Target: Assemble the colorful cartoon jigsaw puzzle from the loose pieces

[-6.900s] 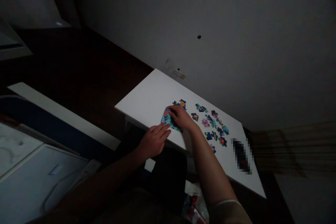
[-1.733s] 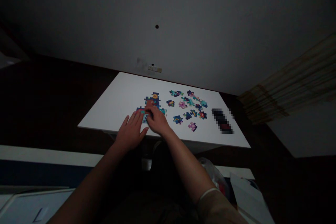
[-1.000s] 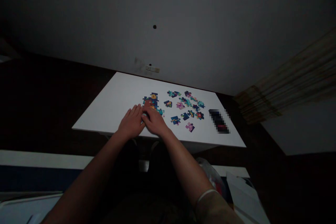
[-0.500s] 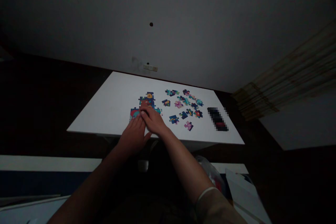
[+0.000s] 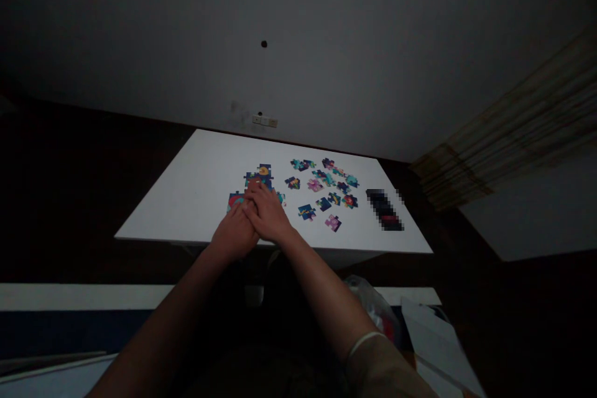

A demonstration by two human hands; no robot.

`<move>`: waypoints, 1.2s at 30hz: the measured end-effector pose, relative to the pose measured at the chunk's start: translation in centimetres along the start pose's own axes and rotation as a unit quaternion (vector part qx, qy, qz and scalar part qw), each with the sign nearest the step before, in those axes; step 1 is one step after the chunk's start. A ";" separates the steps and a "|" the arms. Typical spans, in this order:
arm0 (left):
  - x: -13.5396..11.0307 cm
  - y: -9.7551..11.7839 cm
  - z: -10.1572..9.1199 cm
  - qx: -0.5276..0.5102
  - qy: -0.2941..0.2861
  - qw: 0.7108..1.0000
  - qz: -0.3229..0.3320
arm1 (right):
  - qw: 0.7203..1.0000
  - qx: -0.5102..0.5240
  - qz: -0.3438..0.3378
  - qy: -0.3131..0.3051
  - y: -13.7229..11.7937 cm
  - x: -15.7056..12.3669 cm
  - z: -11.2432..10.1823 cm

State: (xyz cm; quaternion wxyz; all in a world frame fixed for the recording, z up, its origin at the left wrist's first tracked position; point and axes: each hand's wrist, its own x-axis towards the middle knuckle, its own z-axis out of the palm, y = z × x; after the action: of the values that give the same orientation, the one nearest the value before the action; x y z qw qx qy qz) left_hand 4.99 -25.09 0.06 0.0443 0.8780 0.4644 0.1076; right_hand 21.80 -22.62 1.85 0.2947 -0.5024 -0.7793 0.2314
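Dim room, grey wall (image 5: 326, 43), and a white tabletop (image 5: 186, 199) pushed up against it. A joined jigsaw section (image 5: 259, 176) sits near the middle of the surface, toward its near edge, with a red-and-teal piece (image 5: 236, 202) jutting out at its left side. The left hand (image 5: 233, 235) lies over that side, and the right hand (image 5: 267, 214) rests across the left one's fingers, on top of the section. Both hands lie flat and close together with no clear pinch; whether either has real hold of a piece, the view cannot tell. Loose pieces (image 5: 321, 189) spread across the right half of the surface, beside a pixelated dark object (image 5: 385, 209). (Thin printed card, by the look of it: light, stiff and apt to slide apart, so best taken by the edges or pressed from above.) Compared with the earlier frames, the hands have closed up until they overlap, where the left once stood apart with spread fingers, and the camera has swung from a steep slant to a nearly square view of the surface.
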 end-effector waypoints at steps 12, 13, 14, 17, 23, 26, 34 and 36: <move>-1.3 0.6 0.1 0.000 -0.014 0.998 -0.054 | 0.999 -0.039 0.027 -0.010 1.7 0.0 -1.7; -0.8 0.5 -0.1 0.002 -0.024 0.998 -0.060 | 0.999 -0.035 0.018 -0.025 2.1 -0.2 -2.1; -0.2 0.3 -0.3 0.003 -0.032 0.997 -0.066 | 0.999 -0.033 0.008 -0.038 2.5 -0.4 -2.5; 1.6 -0.6 -0.8 0.007 -0.037 0.995 -0.091 | 0.997 -0.049 -0.019 -0.061 2.9 -1.2 -3.2; 0.8 -3.1 -0.6 0.021 -0.026 0.994 -0.103 | 0.996 -0.074 -0.022 -0.046 2.3 -1.9 -2.8; -1.8 -3.8 0.1 0.049 -0.021 0.993 -0.100 | 0.997 -0.060 -0.019 -0.034 2.2 -1.8 -2.7; -5.5 -1.8 1.1 0.063 0.035 0.994 -0.080 | 0.997 -0.062 -0.012 -0.054 2.2 -1.7 -3.2; -5.5 -1.0 1.2 0.069 0.044 0.994 -0.077 | 0.996 -0.068 -0.013 -0.061 2.2 -1.7 -3.3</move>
State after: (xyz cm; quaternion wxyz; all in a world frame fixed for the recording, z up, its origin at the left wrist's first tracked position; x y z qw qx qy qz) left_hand 1.43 -29.02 -2.14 -0.0285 0.8350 0.5384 0.1099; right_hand 26.00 -23.09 2.38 0.2149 -0.4960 -0.8162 0.2042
